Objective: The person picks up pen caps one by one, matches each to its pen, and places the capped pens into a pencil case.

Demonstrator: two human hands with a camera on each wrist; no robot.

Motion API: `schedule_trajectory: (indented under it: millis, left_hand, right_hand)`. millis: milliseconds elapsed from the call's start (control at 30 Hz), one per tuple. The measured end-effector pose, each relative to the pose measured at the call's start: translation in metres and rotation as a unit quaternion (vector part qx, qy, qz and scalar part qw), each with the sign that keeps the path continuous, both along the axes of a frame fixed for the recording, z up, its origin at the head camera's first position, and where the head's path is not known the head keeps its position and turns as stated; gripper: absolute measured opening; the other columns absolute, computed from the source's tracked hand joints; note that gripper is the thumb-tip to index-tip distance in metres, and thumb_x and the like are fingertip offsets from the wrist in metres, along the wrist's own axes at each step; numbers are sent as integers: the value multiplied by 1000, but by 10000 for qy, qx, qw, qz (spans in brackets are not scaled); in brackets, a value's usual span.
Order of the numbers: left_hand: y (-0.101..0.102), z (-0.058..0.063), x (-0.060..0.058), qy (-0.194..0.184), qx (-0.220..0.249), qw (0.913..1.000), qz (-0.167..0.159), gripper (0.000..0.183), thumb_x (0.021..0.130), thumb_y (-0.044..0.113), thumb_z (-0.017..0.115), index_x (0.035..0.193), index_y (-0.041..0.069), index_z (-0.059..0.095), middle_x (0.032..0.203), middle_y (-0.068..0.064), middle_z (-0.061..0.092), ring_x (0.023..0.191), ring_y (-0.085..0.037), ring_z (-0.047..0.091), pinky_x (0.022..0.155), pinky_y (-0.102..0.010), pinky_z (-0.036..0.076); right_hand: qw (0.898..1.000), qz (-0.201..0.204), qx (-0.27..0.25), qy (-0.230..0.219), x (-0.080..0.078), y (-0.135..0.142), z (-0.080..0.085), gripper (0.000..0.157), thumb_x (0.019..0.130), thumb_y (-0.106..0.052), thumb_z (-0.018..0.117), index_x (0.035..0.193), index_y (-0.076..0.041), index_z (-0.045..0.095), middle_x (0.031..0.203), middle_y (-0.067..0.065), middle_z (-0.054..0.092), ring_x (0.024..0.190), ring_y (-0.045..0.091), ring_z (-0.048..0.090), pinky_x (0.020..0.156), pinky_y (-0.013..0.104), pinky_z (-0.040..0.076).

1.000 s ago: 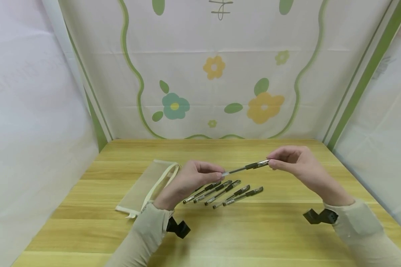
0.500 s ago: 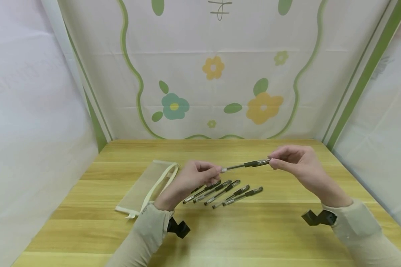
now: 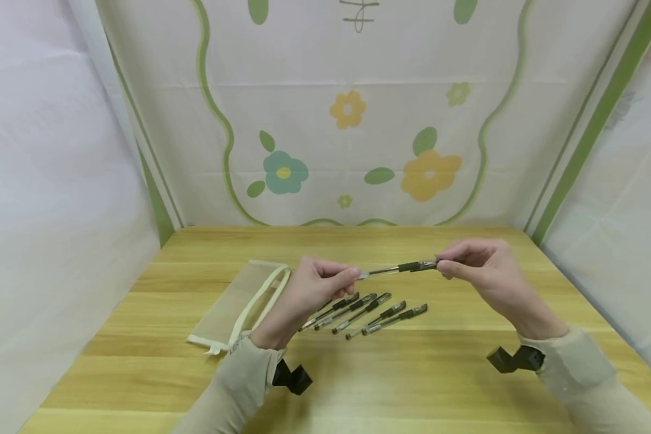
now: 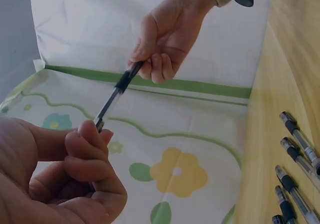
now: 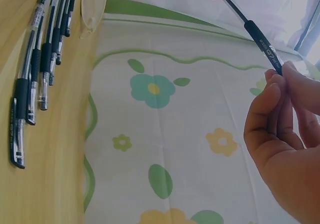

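Note:
A clear-barrelled pen with a black grip (image 3: 409,267) is held up above the table between both hands. My left hand (image 3: 317,289) pinches its left end between thumb and fingers. The capped right end is pinched by my right hand (image 3: 483,274). In the right wrist view, white lettering shows on the dark part of the pen (image 5: 261,41). Beneath the hands, several similar pens (image 3: 377,310) lie slanted side by side on the table, the leftmost partly hidden behind my left hand.
A pale mesh zip pouch (image 3: 233,301) lies left of the pens, partly covered by my left forearm. The wooden table (image 3: 412,386) is enclosed by white cloth walls, the back one (image 3: 390,120) printed with flowers.
Both hands keep their pinch on the pen. Its left end has risen slightly, so the pen lies a little closer to level. The pens on the table and the pouch stay put.

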State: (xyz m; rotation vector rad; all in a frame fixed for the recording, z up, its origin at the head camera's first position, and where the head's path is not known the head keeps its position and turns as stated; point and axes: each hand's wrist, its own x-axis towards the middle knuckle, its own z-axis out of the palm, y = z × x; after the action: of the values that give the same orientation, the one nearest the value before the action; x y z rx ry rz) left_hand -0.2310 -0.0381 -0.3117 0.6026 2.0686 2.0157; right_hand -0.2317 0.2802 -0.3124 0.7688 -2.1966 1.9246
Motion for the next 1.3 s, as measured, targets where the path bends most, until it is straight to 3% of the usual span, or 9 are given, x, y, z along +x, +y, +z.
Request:
schedule_trajectory:
  millis: [167,300,433,567,633,700,867,1000,1300]
  left_hand:
    - [3,3,6,15,-93,9994,324,16,93,20,71,89,6,78,73,-9,67,70,-19,59,72,-29,51]
    - [11,-2,10,-130,-113,9991,380,16,94,20,70,93,6,78,78,-11,70,68,-16,60,64,-24,50]
    - [24,-23,14,-556,-43,9983,-176,16,96,13,65,103,4,75,88,-11,71,74,-15,63,65,-23,52]
    - [40,-46,16,-1111,231,9886,-991,22,96,6,62,116,-1,69,96,-13,71,86,-19,68,81,-33,55]
    - [46,-56,16,-1564,472,9796,-1171,21,95,5,64,114,-2,69,97,-15,71,86,-19,69,83,-34,55]
    - [53,-63,16,-1969,731,9718,-1070,19,93,4,67,109,-4,71,96,-18,71,84,-19,70,82,-34,55]
    - [71,-79,22,-2610,967,9599,-330,15,87,-1,70,101,-8,72,89,-22,71,77,-20,71,74,-30,56]
    - [86,-88,28,-2950,734,9527,-7,15,87,-6,67,101,-10,70,85,-20,71,77,-24,72,74,-32,57]
    - [109,-93,29,-3301,347,9430,254,10,86,-11,65,95,-10,70,79,-21,69,78,-30,72,71,-31,57]
  right_hand:
    - [9998,-150,57,-93,-3,-1,-5,15,87,6,71,101,11,70,97,14,71,79,23,67,71,30,56]
    - [9952,-661,557,-454,-8,4,-8,24,90,-9,73,109,5,71,100,12,72,83,24,66,74,30,54]
    - [9812,-697,1338,-1202,-24,20,-21,35,92,-28,72,119,-6,71,110,7,71,94,25,64,81,30,53]
    - [9725,142,1375,-1875,-46,47,-44,34,93,-18,70,121,1,67,110,14,69,97,30,64,86,39,53]
    - [9684,590,1251,-2075,-55,60,-54,30,94,-10,68,119,7,65,106,18,69,94,31,64,86,44,53]
    - [9649,947,1136,-2171,-63,73,-63,26,94,-4,66,116,9,65,103,19,69,91,28,66,84,46,53]
    - [9542,1399,892,-2491,-77,90,-78,27,94,2,62,118,13,62,105,16,69,90,21,67,85,45,53]
    - [9475,1390,1151,-2640,-84,92,-89,37,94,0,64,123,19,54,115,22,65,93,22,66,87,41,53]
    - [9420,1189,1572,-2716,-91,89,-100,37,91,-3,68,117,20,57,101,25,68,85,27,67,79,41,56]
